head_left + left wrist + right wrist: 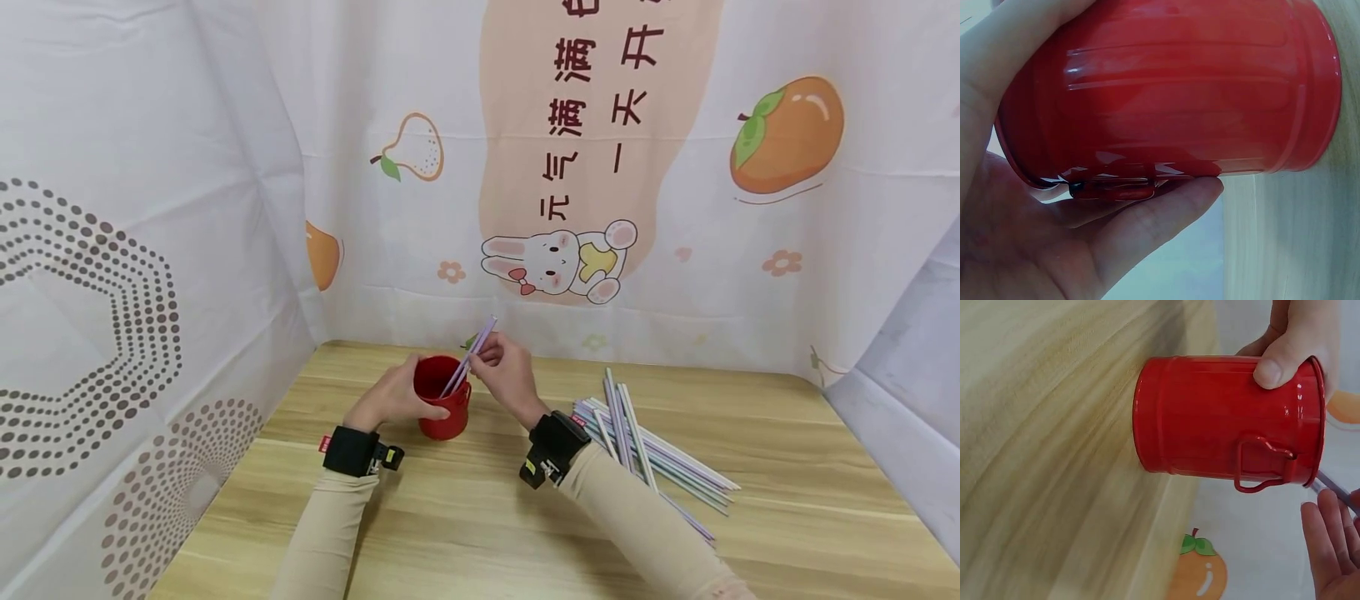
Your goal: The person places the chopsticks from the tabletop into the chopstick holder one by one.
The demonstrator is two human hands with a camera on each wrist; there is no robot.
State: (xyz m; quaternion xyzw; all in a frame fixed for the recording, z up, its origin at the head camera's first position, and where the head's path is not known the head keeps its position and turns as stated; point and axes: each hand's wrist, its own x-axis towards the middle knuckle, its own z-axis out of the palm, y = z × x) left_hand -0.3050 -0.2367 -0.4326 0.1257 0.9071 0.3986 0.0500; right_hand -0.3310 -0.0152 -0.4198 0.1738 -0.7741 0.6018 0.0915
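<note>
The person's left hand (392, 400) is wrapped round a red tin cup (442, 408) that stands upright on the wooden table (480, 517). The thumb presses the cup's side just below the rim, as the right wrist view shows, and the fingers curl round the far side; from the left wrist the palm lies flat against the ribbed red wall (1172, 94). A small wire handle (1264, 464) sticks out on the side of the cup away from that thumb.

Just beside the cup's mouth, the right hand (506, 372) pinches a few pale purple straws (471, 354) between thumb and fingertips. The straws slant from the pinch down into the cup, their lower ends inside it, their upper ends poking up past the fingers toward the cloth backdrop. How many there are I cannot tell from here.

Out beyond the right wrist, well apart from the cup, a loose pile of straws (652, 454) in pale purple, white and green lies on the table, partly hidden by the forearm's beige sleeve (637, 525). Both wrists wear black strapped cameras
</note>
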